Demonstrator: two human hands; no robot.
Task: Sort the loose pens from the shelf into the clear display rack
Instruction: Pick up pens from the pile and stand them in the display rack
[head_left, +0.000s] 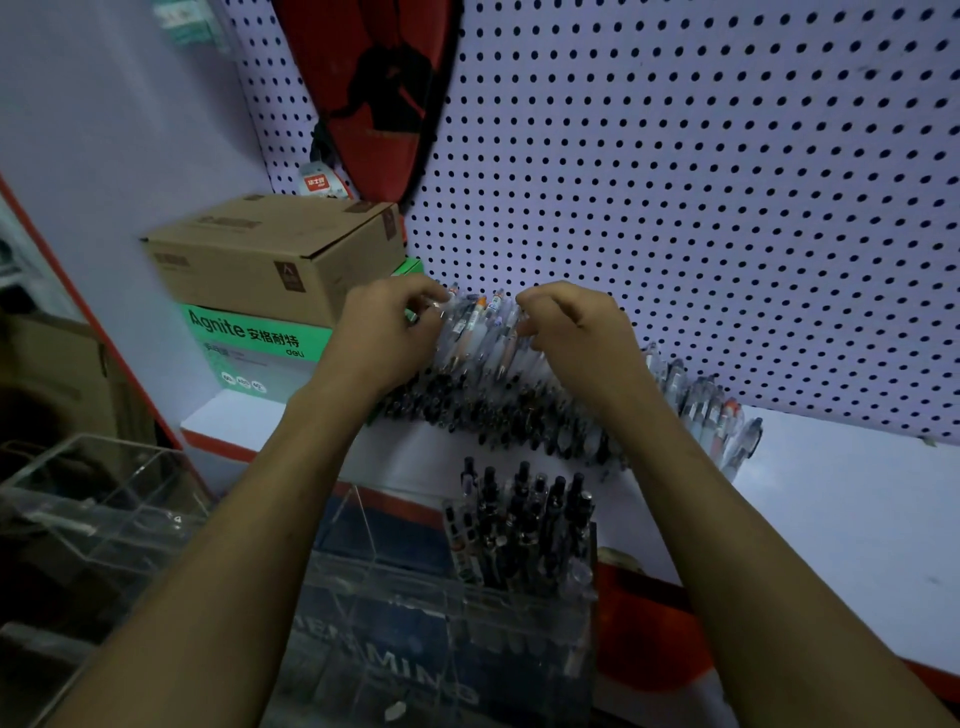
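A long heap of loose pens (519, 415) lies on the white shelf (810, 499) against the pegboard. Above the heap I hold a bundle of clear-barrelled pens (480, 332) between both hands. My left hand (384, 332) grips the bundle's left side with curled fingers, and my right hand (576, 332) grips its right side. Below the shelf edge stands the clear display rack (415, 618). Its right compartment holds several dark pens (524, 525) standing upright; its left compartment looks bare.
A brown cardboard box (275, 254) sits on a green and white paper box (254, 348) at the shelf's left end. A red racket bag (374, 93) hangs on the pegboard (701, 182). Another clear acrylic box (88, 509) stands at lower left.
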